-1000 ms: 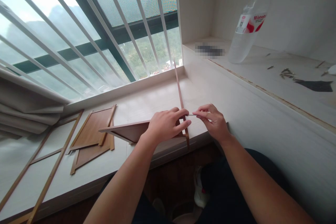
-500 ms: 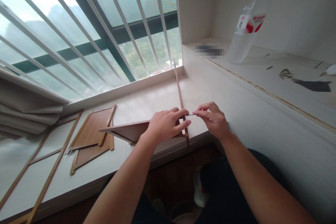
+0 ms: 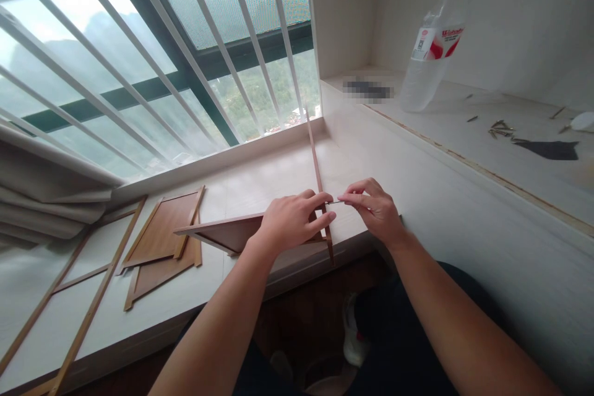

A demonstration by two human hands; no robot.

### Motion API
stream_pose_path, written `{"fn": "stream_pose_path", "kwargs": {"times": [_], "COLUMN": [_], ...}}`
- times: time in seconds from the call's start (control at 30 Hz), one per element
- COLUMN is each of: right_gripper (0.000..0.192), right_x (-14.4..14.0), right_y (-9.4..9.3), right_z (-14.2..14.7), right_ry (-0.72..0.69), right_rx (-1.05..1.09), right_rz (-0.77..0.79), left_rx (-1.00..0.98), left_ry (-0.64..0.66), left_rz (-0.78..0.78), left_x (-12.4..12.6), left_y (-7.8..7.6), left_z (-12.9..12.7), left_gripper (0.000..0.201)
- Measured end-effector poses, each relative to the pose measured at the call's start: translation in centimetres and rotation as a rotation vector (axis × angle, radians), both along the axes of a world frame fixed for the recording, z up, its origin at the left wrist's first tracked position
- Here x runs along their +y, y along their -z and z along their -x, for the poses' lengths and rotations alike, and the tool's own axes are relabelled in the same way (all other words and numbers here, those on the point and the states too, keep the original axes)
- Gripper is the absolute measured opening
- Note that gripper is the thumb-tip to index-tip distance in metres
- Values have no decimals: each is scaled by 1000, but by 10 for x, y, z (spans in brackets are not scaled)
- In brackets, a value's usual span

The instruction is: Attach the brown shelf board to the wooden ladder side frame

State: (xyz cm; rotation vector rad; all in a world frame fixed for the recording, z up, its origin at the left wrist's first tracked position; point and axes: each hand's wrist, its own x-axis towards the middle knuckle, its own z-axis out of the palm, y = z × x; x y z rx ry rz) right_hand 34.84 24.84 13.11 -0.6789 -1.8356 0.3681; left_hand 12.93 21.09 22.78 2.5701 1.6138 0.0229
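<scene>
Over the white ledge (image 3: 264,170) in the head view, your left hand (image 3: 296,215) is clamping the brown panel (image 3: 239,234) against the long strip (image 3: 314,154), probably so neither's shifting, while your right hand (image 3: 375,207) is pinching a thin rod (image 3: 335,202), likely keeping it lined up.

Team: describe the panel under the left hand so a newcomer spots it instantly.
Below the barred window runs a white ledge. Near its front edge, the left hand holds a brown panel. Unlike the two overlapping panels lying flat nearby, this one stands on edge.
</scene>
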Motion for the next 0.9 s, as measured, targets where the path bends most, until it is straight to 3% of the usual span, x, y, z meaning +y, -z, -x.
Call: {"fn": "stream_pose_path", "kwargs": {"times": [0.3, 0.67, 0.9], "right_gripper": [22, 33, 32], "right_x": [0, -10, -10], "right_y": [6, 6, 5], "right_z": [4, 13, 13], "right_ry": [-83, -160, -161], "right_rx": [43, 233, 261], "right_rz": [156, 681, 701], "left_rx": [4, 16, 14], "left_ry": [-42, -46, -49], "left_rz": [-13, -9, -9], "left_x": [1, 1, 1], "left_y": [5, 5, 4], "left_z": [1, 1, 1], "left_gripper": [73, 73, 73]}}
